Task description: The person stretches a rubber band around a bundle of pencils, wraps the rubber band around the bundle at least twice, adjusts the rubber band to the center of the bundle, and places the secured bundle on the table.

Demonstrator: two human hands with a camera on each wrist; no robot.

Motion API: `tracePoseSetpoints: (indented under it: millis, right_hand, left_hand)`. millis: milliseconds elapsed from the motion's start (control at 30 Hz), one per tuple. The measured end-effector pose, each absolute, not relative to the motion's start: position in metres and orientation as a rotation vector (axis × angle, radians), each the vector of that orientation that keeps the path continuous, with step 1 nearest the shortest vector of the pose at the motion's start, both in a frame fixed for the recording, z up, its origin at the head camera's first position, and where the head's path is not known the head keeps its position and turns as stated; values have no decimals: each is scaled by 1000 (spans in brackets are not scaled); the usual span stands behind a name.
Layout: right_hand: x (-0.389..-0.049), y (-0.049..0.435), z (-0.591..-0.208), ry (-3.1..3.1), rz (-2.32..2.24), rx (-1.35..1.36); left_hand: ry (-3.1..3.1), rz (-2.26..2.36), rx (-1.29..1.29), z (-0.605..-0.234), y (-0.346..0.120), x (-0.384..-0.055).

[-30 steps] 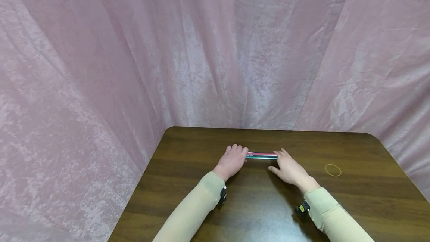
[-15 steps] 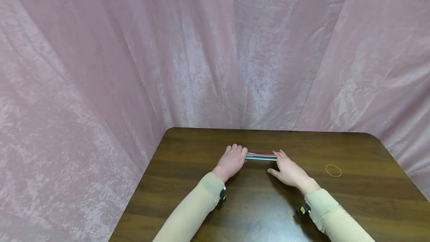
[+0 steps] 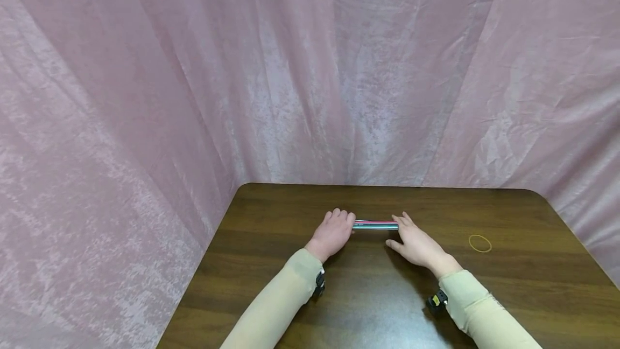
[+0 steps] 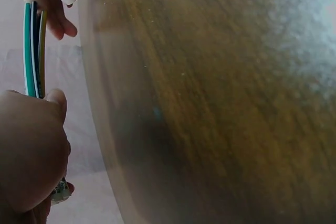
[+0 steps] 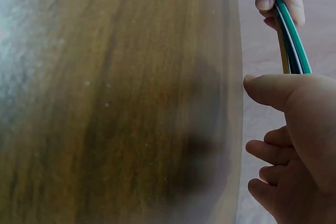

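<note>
- Head view: a bundle of slender coloured sticks (image 3: 375, 225) lies crosswise between the hands, seemingly raised above the wood-grain table (image 3: 382, 295); pink shows along its far edge and teal along its near one.
- At the bundle's left end, the left hand (image 3: 332, 234) grips it with curled fingers.
- At the bundle's right end, the right hand (image 3: 417, 245) is open, thumb spread nearer the person than the bundle; the stick ends meet this hand, though the exact contact is partly hidden.
- Left wrist view: green, dark and yellowish sticks run side by side out of the left fist toward the right palm, and a pale speckled end pokes out on the fist's other side.
- Right wrist view: the bundle shows beyond the right thumb, whose neighbouring fingers are loosely bent around nothing.
- Right of the bundle, past the right hand and slightly nearer the person, a yellow rubber band (image 3: 483, 252) lies on the table.
- Behind the bundle, beyond the table's far edge, hangs a pink velvet-like curtain (image 3: 290, 79).
</note>
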State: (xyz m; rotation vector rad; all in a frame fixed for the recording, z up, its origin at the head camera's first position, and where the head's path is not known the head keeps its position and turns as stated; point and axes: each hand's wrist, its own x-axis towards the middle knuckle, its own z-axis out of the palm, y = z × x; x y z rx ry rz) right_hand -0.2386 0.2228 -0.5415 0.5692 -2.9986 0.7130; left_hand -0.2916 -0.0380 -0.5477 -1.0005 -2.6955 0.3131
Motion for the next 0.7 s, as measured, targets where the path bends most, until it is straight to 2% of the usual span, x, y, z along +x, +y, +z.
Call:
tracePoseSetpoints:
  millis: [367,700]
  right_hand:
    - [-241,230,-545,-2980,774,549]
    - [-241,221,-549,-2973,878,534]
  left_hand:
    - [-2688,283,-997,-537,-38,-289]
    - [-2633,342,-991,-545,-39,-290]
